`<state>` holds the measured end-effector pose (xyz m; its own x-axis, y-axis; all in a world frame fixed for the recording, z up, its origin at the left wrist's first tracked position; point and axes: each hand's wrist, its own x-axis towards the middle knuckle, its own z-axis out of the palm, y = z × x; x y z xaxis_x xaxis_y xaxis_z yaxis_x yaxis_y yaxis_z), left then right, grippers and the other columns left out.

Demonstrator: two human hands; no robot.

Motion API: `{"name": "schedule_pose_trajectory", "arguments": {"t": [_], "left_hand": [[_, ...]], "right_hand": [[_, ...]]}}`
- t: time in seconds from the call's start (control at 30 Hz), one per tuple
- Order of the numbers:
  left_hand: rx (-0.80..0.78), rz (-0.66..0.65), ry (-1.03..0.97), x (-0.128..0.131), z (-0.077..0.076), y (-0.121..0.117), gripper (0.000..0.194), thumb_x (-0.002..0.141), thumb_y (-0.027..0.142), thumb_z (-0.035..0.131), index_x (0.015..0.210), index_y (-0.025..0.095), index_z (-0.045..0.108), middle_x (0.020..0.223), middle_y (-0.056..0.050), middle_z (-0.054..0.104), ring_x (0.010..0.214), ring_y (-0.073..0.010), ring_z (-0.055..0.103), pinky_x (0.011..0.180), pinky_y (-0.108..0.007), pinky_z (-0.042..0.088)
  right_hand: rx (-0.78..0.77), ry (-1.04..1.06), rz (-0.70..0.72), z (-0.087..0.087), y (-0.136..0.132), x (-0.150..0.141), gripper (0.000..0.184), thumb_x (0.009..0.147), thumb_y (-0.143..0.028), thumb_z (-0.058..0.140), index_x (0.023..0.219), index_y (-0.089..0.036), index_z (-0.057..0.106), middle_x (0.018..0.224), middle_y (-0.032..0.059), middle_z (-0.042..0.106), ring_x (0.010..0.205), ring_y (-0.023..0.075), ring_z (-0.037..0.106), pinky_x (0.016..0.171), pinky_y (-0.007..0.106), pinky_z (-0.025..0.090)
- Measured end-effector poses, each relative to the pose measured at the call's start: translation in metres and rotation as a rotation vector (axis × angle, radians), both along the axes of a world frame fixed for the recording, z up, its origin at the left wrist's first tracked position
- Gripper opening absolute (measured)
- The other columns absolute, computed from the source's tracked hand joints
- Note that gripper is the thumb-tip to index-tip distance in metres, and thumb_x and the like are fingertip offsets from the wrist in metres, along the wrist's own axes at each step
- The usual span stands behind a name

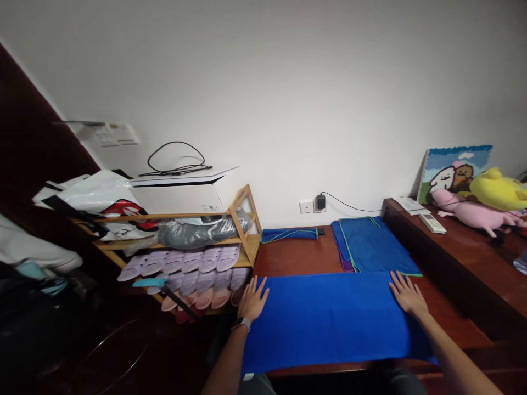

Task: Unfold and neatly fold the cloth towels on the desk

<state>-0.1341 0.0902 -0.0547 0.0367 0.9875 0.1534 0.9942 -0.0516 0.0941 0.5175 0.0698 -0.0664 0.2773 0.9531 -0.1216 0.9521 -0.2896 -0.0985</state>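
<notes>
A bright blue towel (329,318) lies spread flat across the reddish-brown wooden table (296,258), its near edge reaching the table's front. My left hand (253,299), with a watch on the wrist, rests on the towel's far left corner, fingers stretched out. On the far right corner lies my right hand (407,292), flat with fingers spread. Just beyond it sits a stack of folded blue towels (376,244) with green edging, a purple edge showing beneath. A narrow folded blue cloth (289,235) with green trim lies against the wall.
To the left stands a wooden rack (247,247) with rows of slippers (193,260) and a white box (181,195) on top. A raised wooden surface (465,247) at right bears plush toys (473,211), a remote (432,223) and a picture. A black plug (321,201) sits in the wall socket.
</notes>
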Motion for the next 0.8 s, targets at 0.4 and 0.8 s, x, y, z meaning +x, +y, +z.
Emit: {"name": "schedule_pose_trajectory", "arguments": {"t": [0.4,0.8], "left_hand": [[0.044,-0.112,0.033,0.024,0.016,-0.002,0.056,0.109,0.048,0.033,0.160,0.028,0.047,0.171,-0.007,0.038,0.158,-0.0258,0.033,0.130,-0.048,0.024],[-0.014,-0.098,-0.040,0.016,0.006,-0.002,0.057,0.108,0.050,0.037,0.161,0.031,0.045,0.172,-0.006,0.036,0.159,-0.0273,0.032,0.129,-0.049,0.028]], "right_hand": [[0.146,0.159,0.475,0.023,0.009,-0.181,0.074,0.106,-0.057,0.019,0.168,-0.019,0.029,0.174,0.0053,0.028,0.162,0.0226,0.020,0.132,0.046,0.016],[-0.015,-0.024,0.024,0.003,-0.023,-0.006,0.076,0.102,-0.050,0.012,0.170,-0.015,0.017,0.176,0.0027,0.020,0.163,0.0246,0.014,0.132,0.046,0.017]]}}
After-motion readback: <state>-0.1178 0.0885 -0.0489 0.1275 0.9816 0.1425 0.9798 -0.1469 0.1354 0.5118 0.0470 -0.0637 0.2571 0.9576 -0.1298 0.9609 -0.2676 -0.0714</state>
